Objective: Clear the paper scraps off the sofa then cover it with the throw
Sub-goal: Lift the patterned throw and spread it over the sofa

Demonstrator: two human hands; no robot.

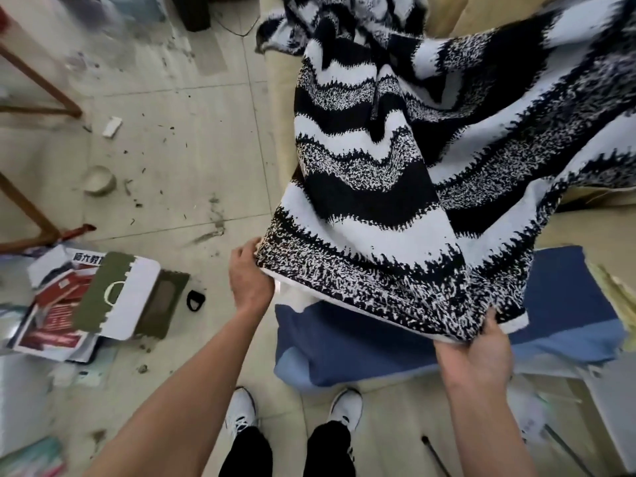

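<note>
Nearest the camera, below the throw (378, 201), a pair of white shoes (242, 413) is seen on the pale tiled floor (192, 160). From there two bare forearms are stretched up to the throw's near hem. The hem's left corner is gripped by the left hand (249, 277), with the fingers curled around the edge. The right corner is clamped by the right hand (481, 352), thumb on top and fingers hidden under the fabric. The throw (black and white, in wavy speckled bands) is held up in the air, billowed and creased, and is spread away from the hands over the sofa (280, 132), whose beige upholstery shows just left of the throw and beyond it. Directly under the throw's near hem a blue cloth (344, 342) is draped. Left of the throw, on the floor, a pile of printed papers (69, 304) is seen. Farther off on that side lie a roll of tape (99, 180) and a small white scrap (112, 127), with dark specks scattered around them.
</note>
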